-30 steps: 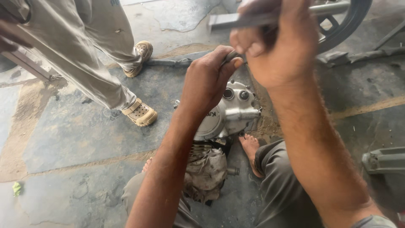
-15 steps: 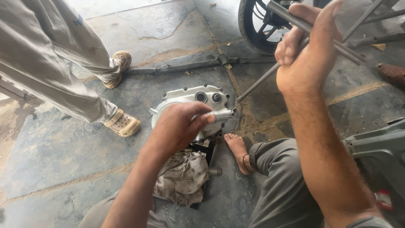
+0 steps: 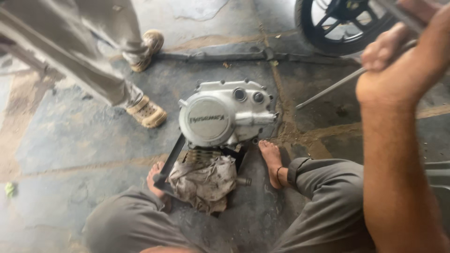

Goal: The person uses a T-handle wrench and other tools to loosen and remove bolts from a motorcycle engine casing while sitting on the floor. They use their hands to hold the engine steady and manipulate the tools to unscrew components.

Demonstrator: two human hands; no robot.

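Observation:
A motorcycle engine [image 3: 225, 119] with a round silver side cover stands on the stone floor between my bare feet [image 3: 272, 161]. A dirty rag [image 3: 204, 180] is bunched against its near side, and a black lever [image 3: 171, 161] slants down at its left. My right hand [image 3: 398, 65] is raised at the upper right, fingers wrapped around a thin metal rod [image 3: 328, 91] that slopes down toward the floor. My left hand is out of the frame. My grey trouser legs [image 3: 328, 206] fill the bottom.
Another person stands at the upper left: grey trouser legs [image 3: 70, 51] and two tan shoes [image 3: 146, 112]. A black motorcycle wheel [image 3: 342, 26] is at the top right. A long dark bar [image 3: 243, 55] lies across the floor beyond the engine.
My left hand has lifted off the engine cover and left the view. The view has tilted down, so the whole cover is now exposed. My right hand still grips the rod.

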